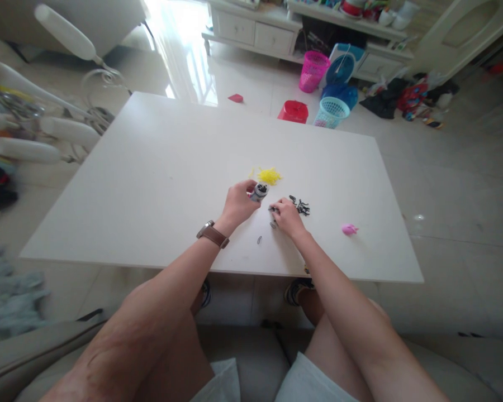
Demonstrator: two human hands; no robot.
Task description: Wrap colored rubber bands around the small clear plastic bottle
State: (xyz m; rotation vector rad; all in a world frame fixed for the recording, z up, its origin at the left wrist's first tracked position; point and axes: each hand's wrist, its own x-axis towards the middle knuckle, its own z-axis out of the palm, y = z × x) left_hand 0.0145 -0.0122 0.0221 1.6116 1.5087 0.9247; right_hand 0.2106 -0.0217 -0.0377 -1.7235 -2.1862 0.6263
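Note:
My left hand [240,201] is wrapped round a small clear jar [259,192], tilted with its mouth facing up and to the right. Dark pieces show inside the jar. Just right of it, my right hand [288,216] pinches dark clips [273,208] that look like hair clips, fingertips close to the tabletop. Beside that hand lies a loose pile of black clips [303,208]. One single clip [259,240] rests nearer to me. Beyond the jar is a heap of small yellow pieces [270,176], their kind too small to tell.
The white table [129,195] spans the view before me. A pink object [349,229] sits on its right side. On the floor beyond are a red stool or bin [294,111], a light blue basket [331,113] and a pink basket [314,71]. White curled metalwork [71,131] stands at the left.

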